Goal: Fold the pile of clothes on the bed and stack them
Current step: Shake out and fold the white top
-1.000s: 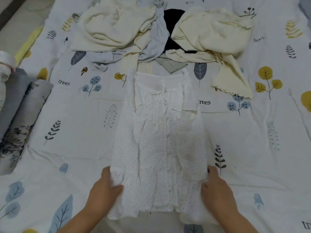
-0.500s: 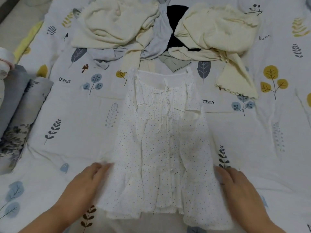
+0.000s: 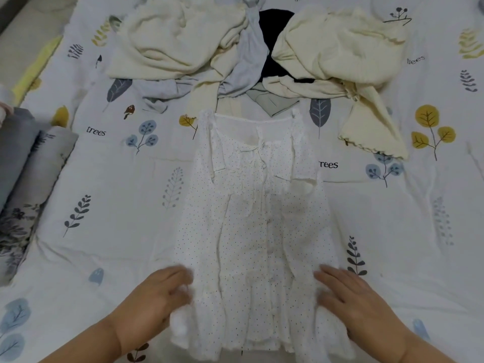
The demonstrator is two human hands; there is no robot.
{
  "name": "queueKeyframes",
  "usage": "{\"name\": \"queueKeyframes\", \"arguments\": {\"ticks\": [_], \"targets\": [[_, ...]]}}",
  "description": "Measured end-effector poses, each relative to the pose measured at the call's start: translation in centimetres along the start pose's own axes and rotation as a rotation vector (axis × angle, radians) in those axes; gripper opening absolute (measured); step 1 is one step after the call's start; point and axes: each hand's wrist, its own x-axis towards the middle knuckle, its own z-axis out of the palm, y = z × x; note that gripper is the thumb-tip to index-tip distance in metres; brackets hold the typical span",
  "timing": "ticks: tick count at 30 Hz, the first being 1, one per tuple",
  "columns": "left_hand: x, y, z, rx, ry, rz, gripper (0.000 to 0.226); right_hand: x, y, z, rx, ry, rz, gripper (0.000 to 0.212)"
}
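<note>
1. A white dotted dress (image 3: 256,231) is laid flat at the centre of the bed sheet (image 3: 104,231), neckline toward 12 o'clock.
2. The hem's 7 o'clock corner is touched by the left hand (image 3: 154,299); its fingers are blurred, so grasping or released cannot be told.
3. The hem's 5 o'clock side is pressed by the right hand (image 3: 358,302), fingers straight, nothing grasped.
4. The unfolded pile of clothes (image 3: 262,53) is heaped at 12 o'clock.
5. Rolled grey fabrics (image 3: 28,174) are seen at 9 o'clock.
</note>
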Motion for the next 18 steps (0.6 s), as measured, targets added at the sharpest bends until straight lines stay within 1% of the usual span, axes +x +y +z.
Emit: {"name": "queueKeyframes", "arguments": {"ticks": [1,2,3,4,5,6,7,8,10,11,14,15,18], "targets": [[0.6,0.1,-0.4,-0.117,0.01,-0.037,0.035,0.6,-0.2,-0.3,0.061,-0.033,0.055,0.054],[1.0,0.0,-0.9,-0.241,0.008,-0.103,0.028,1.2,-0.4,-0.6,0.129,-0.045,0.115,0.06],[1.4,-0.1,-1.4,-0.377,0.018,-0.199,0.023,1.8,-0.5,-1.1,0.198,-0.043,0.171,0.059],[1.8,-0.4,-1.8,-0.496,0.033,-0.318,0.02,2.4,-0.5,-1.5,0.289,-0.029,0.242,0.053],[2.3,-0.8,-2.4,-0.621,0.036,-0.425,0.02,3.1,-0.4,-2.3,0.41,-0.021,0.357,0.044],[3.0,-1.3,-3.0,-0.767,0.013,-0.506,0.021,4.0,-0.2,-2.9,0.558,-0.053,0.471,0.034],[3.7,-1.9,-3.8,-0.913,-0.021,-0.555,0.02,4.9,0.2,-3.5,0.708,-0.089,0.556,0.03],[4.5,-2.6,-4.6,-1.01,-0.037,-0.582,0.023,6.0,0.6,-4.2,0.866,-0.087,0.605,0.026],[6.4,-3.9,-6.3,-1.131,-0.029,-0.581,0.036,8.2,1.8,-5.6,1.032,0.001,0.677,0.017],[7.4,-4.6,-7.1,-1.185,-0.015,-0.573,0.036,9.4,2.3,-6.3,1.082,0.05,0.689,0.018],[11.1,-6.5,-9.2,-1.371,0.102,-0.61,0.015,13.0,4.1,-8.1,1.246,0.145,0.736,0.033],[12.5,-7.1,-9.8,-1.429,0.143,-0.624,0.015,14.2,4.9,-8.5,1.279,0.156,0.755,0.035],[16.0,-8.9,-11.6,-1.604,0.239,-0.616,0.021,17.8,7.0,-9.3,1.377,0.217,0.826,0.031]]}}
